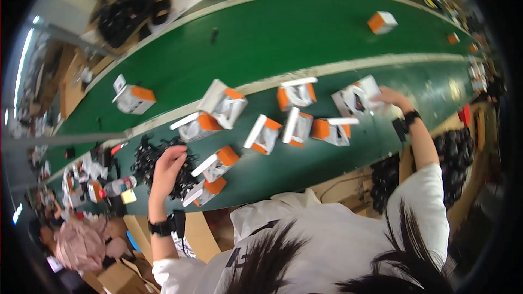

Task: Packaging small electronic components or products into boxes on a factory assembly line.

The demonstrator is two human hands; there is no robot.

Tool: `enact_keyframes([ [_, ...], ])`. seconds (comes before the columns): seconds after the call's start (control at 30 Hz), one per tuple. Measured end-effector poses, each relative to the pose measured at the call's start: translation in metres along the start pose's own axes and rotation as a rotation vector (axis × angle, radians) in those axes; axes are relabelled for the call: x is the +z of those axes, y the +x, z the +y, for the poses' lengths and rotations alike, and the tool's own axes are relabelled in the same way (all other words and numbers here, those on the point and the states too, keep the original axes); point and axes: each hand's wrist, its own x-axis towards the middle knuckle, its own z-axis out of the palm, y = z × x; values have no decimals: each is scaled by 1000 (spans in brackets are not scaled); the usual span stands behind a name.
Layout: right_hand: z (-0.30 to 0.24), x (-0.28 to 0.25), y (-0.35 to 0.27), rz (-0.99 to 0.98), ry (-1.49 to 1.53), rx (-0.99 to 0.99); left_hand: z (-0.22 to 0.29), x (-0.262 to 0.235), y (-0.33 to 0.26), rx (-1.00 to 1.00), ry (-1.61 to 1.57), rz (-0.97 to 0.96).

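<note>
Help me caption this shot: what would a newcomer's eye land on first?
A scatter of open white-and-orange boxes across the green table. The left hand rests on a pile of black parts at the table's left; the right hand touches a box far right. One box sits alone on the belt behind.

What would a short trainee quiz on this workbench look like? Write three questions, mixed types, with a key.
1. True or false: the left hand rests on a pile of black parts.
2. What does the right hand touch? A) a bottle B) an open white-and-orange box C) a black tray
3. Fill in: the lone closed box sits on the far green ____.

Key: 1 true; 2 B; 3 belt.
</note>
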Motion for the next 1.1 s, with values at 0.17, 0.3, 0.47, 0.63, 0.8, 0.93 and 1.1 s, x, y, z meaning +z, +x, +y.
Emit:
enact_keyframes([
  [0.17, -126, -22, -50, -32, -515, 219, 6, 11, 20, 47, -16, 42],
  [0.3, -289, 32, -58, -78, -652, 7, 75, 78, 24, 177, -120, -249],
  [0.47, -456, 140, -35, -490, -989, -1, 126, 191, 40, 548, -372, -427],
  [0.63, -504, 182, 27, -547, -813, -12, 115, 263, 68, 319, -755, -941],
  [0.8, -488, 184, 159, 80, -1042, -282, 89, 220, 51, 297, -817, -1076],
  [0.93, -425, 175, 268, 362, -1216, -595, 47, 176, 45, 134, -1129, -1016],
  [1.1, -399, 185, 326, 543, -1333, -613, 10, 65, 64, 161, -775, -755],
])
